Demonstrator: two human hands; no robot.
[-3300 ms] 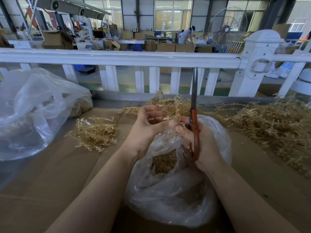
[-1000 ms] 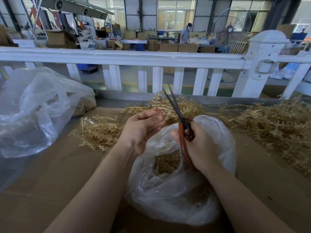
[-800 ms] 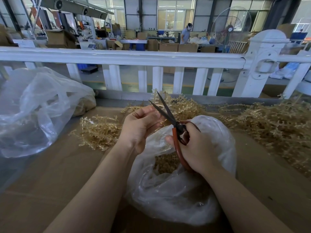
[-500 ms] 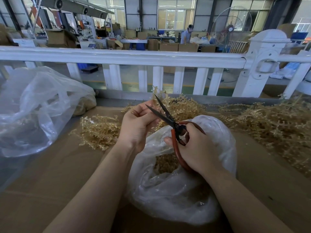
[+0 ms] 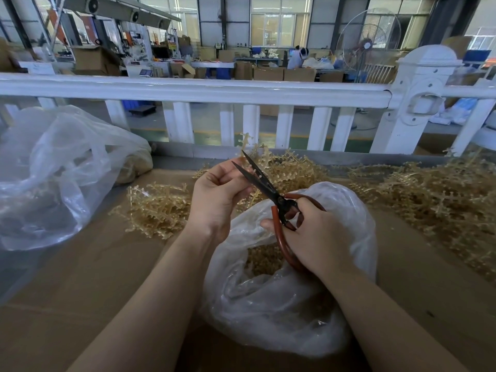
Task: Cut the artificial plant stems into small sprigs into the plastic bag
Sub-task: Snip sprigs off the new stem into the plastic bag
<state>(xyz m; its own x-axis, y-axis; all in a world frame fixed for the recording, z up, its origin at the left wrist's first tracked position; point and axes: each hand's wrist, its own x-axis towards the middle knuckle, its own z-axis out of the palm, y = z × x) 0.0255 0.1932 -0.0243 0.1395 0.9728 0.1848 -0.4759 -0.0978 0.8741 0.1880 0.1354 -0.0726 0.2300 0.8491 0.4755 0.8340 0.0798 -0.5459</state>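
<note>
My right hand (image 5: 314,237) grips red-handled scissors (image 5: 264,185) whose dark blades stand apart, pointing up and left. My left hand (image 5: 217,197) pinches a tan artificial stem (image 5: 248,146) that rises between its fingertips and the blades, above the mouth of a clear plastic bag (image 5: 281,304). Inside the bag lies a heap of cut tan sprigs (image 5: 264,260). Loose tan stems lie in a pile (image 5: 158,208) left of my left hand, in another pile (image 5: 292,170) behind my hands, and in a big heap (image 5: 440,200) at the right.
Brown cardboard (image 5: 80,291) covers the work surface. A large crumpled clear bag (image 5: 53,178) sits at the left. A white railing (image 5: 204,89) runs along the far edge, with a factory floor, boxes and a person working far behind it.
The scissors swung from upright to pointing left at the stem in my left hand, and their blades have parted. My left hand lifted slightly with the stem.
</note>
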